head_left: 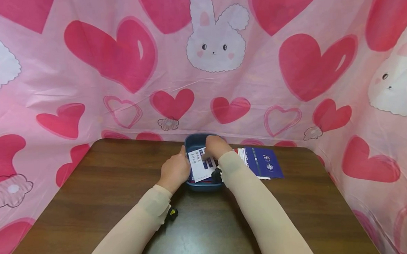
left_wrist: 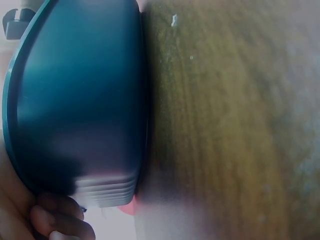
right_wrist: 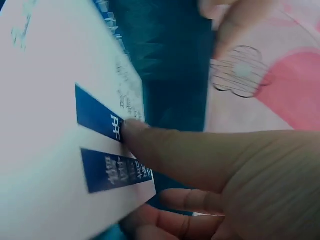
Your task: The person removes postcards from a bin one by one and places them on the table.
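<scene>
A dark blue plastic bin (head_left: pixel 204 186) stands at the table's far side, with cards and papers inside. My left hand (head_left: pixel 176 170) grips its left rim; in the left wrist view the curled fingers (left_wrist: pixel 60 217) lie at the edge of the bin wall (left_wrist: pixel 85 100). Reaching over the bin, my right hand (head_left: pixel 217 146) pinches a white card (head_left: pixel 198 172) printed with dark blue blocks and lettering. The right wrist view shows the thumb (right_wrist: pixel 165 147) on the face of this card (right_wrist: pixel 45 135), with other fingers behind its edge.
Right of the bin lies a dark blue booklet (head_left: pixel 269 164) with white characters, over white and red papers partly hidden by my right arm. The brown wooden table (head_left: pixel 123 173) reaches back to a pink curtain (head_left: pixel 173 75) with hearts and rabbits, which also hangs along both sides.
</scene>
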Demonstrator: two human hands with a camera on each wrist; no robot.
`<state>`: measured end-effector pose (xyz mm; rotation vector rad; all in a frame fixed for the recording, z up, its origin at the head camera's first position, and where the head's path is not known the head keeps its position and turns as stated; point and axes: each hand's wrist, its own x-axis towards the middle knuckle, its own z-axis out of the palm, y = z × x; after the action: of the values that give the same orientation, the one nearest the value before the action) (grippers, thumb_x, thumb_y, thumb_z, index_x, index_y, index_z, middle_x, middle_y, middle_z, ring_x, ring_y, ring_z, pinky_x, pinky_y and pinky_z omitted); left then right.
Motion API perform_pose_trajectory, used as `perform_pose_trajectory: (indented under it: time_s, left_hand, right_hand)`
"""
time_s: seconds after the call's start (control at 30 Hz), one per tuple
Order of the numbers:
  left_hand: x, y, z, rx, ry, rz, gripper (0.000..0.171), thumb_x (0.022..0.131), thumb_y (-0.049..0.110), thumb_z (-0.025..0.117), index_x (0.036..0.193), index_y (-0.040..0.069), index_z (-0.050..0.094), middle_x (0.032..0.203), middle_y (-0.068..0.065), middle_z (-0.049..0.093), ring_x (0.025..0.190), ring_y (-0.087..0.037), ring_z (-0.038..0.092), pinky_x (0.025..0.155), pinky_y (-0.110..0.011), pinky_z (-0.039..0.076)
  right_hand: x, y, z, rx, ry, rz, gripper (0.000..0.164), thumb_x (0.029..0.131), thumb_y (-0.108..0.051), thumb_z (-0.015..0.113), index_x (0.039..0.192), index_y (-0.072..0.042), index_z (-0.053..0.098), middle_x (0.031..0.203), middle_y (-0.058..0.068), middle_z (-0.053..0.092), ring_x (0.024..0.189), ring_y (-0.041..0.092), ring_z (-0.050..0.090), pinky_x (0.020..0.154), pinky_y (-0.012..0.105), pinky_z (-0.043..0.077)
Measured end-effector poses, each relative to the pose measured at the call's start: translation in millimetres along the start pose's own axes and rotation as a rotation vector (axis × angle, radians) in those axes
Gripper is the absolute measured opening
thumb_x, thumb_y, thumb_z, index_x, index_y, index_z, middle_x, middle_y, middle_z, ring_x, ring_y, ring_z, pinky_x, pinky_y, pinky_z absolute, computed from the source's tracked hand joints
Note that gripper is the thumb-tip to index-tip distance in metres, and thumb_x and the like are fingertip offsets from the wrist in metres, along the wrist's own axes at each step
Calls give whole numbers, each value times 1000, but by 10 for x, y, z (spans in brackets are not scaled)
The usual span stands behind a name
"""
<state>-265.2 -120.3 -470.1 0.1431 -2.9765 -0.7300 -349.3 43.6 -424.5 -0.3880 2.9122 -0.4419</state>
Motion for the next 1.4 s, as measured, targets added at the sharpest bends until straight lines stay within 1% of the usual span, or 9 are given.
perform_pose_trajectory:
  time_s: [0.13,0.23,0.27,0.4,0.47,0.53,0.77,1.07,1.4]
  left_hand:
    - [8,-1,12,4,14,6,63,117,32,51,176,9,43,109,-20,83,79,-33,75,68,-48,63]
    - [14,-3,24,5,19,7,64,117,33,50,175,9,43,114,-21,83,85,-35,77,72,-50,65]
    - [14,-1,27,3,17,7,64,117,33,50,176,9,43,115,-21,83,86,-36,77,73,-51,65]
    - [17,13,42,6,21,8,63,117,33,48,176,10,43,121,-23,83,95,-40,80,79,-55,66]
    - [15,21,47,8,25,9,62,118,33,47,176,10,43,125,-24,82,100,-41,80,82,-57,66]
    - [12,29,54,10,25,8,62,118,33,46,176,10,43,127,-25,82,102,-42,81,83,-58,66]
    - [21,45,74,19,27,11,62,118,32,44,176,10,42,128,-24,82,103,-42,81,83,-59,65]
    - [8,31,70,-1,35,11,62,118,32,47,176,12,43,121,-23,84,98,-41,81,80,-57,66]
    - [-4,-12,21,-3,29,3,63,118,33,47,177,11,41,125,-23,83,93,-39,79,78,-55,65]
  right_hand:
    - [39,67,-62,68,23,-14,42,88,-19,98,119,1,77,104,14,80,87,28,78,87,44,70]
    - [67,132,-110,128,18,-30,46,90,-16,95,128,3,76,112,17,80,94,29,79,92,45,70]
    - [185,243,-52,144,26,-52,50,90,-19,95,131,2,76,113,16,80,95,27,79,92,43,70]
    - [184,329,-102,225,15,-52,53,94,-18,91,140,0,74,117,16,81,97,26,82,93,42,70]
    - [152,367,-129,263,18,-53,50,95,-20,90,139,-2,75,116,15,82,97,26,82,93,42,70]
    - [-10,315,-240,307,16,-37,46,98,-18,88,139,-2,76,117,17,82,99,30,82,94,45,70]
    - [-210,546,-438,394,49,-40,48,102,-23,84,143,-2,73,125,20,82,103,31,83,95,46,70]
    - [-343,955,-614,490,114,-50,44,105,-21,81,143,-1,72,121,21,84,99,27,80,82,34,67]
    - [-497,1223,-823,564,147,25,49,107,-29,80,149,-5,70,126,23,82,98,28,83,84,36,69]
